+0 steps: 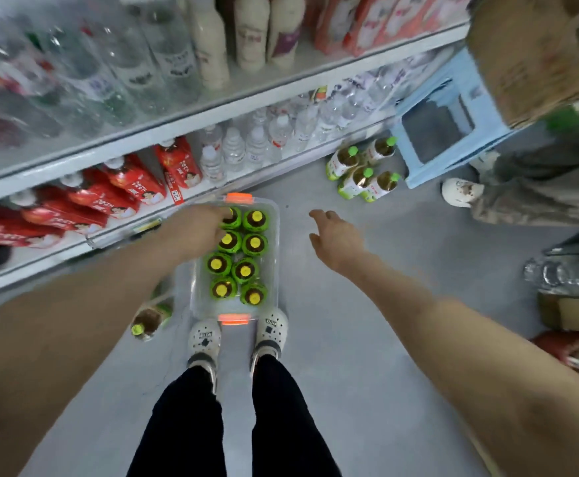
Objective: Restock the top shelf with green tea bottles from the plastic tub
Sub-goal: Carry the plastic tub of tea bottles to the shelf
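While the left hand reaches down over the far left corner of the clear plastic tub with orange latches, its fingertips lie on the top of the far-left green tea bottle. The fingers are bent over the cap, but blur and the back of the hand hide whether they close round the neck. The right hand hangs over the grey floor just right of the tub, palm down. Its fingers are loosely spread and slightly bent, holding and touching nothing.

The tub sits on the floor, its near end just beside the toes of the person's white clogs. Inside stand eight green tea bottles with yellow-green caps, upright, in two rows of four running from near to far.

Left of the tub's near end, one more green-capped bottle is on the floor, partly hidden by the left forearm. Far to the right, four green-capped tea bottles cluster on the floor just beside a light blue plastic stool. Near the stool, a second person's white shoe shows.

White shelves run along the left side. The low one holds red drink pouches with white caps and, farther along, small clear water bottles. The shelf above carries blurred larger bottles.
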Action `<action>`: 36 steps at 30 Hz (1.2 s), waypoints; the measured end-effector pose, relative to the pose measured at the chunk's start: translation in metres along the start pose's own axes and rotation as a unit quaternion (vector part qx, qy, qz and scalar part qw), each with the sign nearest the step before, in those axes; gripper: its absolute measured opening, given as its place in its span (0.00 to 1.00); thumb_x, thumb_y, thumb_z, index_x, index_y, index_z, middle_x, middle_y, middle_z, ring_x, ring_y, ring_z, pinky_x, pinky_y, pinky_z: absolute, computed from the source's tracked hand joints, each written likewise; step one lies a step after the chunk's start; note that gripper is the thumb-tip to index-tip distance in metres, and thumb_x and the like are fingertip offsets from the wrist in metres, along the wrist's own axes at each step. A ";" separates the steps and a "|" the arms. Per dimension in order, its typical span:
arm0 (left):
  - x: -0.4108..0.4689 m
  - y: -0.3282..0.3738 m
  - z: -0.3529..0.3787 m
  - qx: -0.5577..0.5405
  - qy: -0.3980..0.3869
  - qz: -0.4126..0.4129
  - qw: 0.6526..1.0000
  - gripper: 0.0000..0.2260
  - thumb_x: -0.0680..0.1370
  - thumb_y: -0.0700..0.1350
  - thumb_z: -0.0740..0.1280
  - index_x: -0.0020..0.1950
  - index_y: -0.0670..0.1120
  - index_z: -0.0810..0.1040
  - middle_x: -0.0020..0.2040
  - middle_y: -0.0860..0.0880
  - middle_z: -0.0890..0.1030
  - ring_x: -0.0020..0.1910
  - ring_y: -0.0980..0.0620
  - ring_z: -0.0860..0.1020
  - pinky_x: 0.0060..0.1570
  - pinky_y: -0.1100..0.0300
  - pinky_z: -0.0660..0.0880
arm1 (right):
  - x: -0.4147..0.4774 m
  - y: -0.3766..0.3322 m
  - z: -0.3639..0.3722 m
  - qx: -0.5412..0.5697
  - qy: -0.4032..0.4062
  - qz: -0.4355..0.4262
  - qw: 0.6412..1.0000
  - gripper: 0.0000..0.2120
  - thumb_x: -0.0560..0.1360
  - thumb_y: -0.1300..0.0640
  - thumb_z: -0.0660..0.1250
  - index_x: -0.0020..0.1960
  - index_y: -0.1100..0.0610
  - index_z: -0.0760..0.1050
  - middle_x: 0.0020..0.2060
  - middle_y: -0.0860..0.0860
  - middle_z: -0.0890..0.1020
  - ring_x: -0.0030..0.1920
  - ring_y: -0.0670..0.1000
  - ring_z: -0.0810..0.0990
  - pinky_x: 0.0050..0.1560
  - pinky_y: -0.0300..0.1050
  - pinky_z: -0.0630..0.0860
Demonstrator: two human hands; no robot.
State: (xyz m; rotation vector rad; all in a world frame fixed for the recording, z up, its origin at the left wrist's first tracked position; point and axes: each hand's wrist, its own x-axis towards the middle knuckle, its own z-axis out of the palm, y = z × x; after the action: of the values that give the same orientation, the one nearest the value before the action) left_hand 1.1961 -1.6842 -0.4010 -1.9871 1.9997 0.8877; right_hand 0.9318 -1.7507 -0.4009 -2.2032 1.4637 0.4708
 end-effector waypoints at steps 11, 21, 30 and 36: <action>-0.146 0.118 -0.151 0.140 0.142 0.326 0.924 0.19 0.78 0.47 0.68 0.69 0.47 0.73 0.61 0.41 0.78 0.59 0.38 0.76 0.53 0.49 0.73 | -0.254 -0.052 -0.122 -0.042 0.168 0.050 0.984 0.23 0.81 0.53 0.60 0.75 0.57 0.63 0.64 0.60 0.73 0.59 0.64 0.75 0.48 0.54 0.74; -0.322 0.229 -0.139 0.239 0.137 0.611 0.742 0.19 0.78 0.48 0.67 0.68 0.46 0.74 0.60 0.43 0.78 0.59 0.39 0.75 0.50 0.47 0.73 | -0.501 -0.122 -0.074 -0.033 0.239 0.261 0.935 0.24 0.81 0.51 0.60 0.74 0.56 0.63 0.62 0.57 0.74 0.59 0.61 0.76 0.55 0.57 0.74; -0.464 0.339 -0.046 0.256 0.108 0.766 0.580 0.16 0.76 0.48 0.69 0.63 0.45 0.76 0.54 0.43 0.80 0.53 0.40 0.78 0.48 0.48 0.76 | -0.715 -0.167 0.027 -0.008 0.246 0.467 0.849 0.21 0.80 0.52 0.60 0.72 0.57 0.66 0.58 0.58 0.76 0.55 0.62 0.77 0.50 0.56 0.75; -0.595 0.416 0.054 0.234 0.070 0.828 0.504 0.17 0.76 0.48 0.69 0.63 0.44 0.76 0.54 0.43 0.81 0.51 0.40 0.78 0.47 0.49 0.76 | -0.875 -0.209 0.121 0.041 0.242 0.604 0.758 0.25 0.80 0.52 0.61 0.75 0.56 0.63 0.62 0.57 0.74 0.57 0.62 0.76 0.53 0.55 0.74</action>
State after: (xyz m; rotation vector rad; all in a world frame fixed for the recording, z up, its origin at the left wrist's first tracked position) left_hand 0.8348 -1.1835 -0.0157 0.7396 3.2398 0.0772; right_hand 0.7900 -0.9404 -0.0174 -1.0139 3.0283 0.1619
